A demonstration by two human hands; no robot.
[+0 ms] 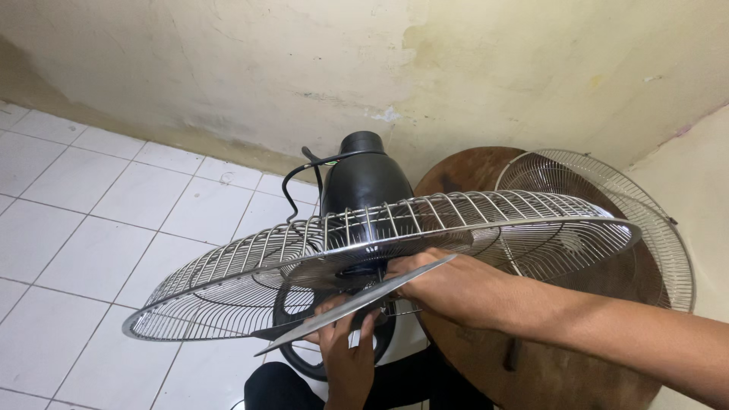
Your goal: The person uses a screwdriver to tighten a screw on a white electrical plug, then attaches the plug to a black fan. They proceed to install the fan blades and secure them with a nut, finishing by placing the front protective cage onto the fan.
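Head view: the right hand (pixel 448 288) grips the hub of a grey metal fan blade (pixel 357 304) beneath a round chrome wire fan guard (pixel 250 262) fixed to a black motor housing (pixel 364 178). The left hand (pixel 345 357), fingers curled, supports the blade from below, above the white tiled floor (pixel 99 205).

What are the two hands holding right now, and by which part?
Both grip a metal fan blade: the right hand at the hub end under the rear fan guard, the left hand from below, mid-blade.
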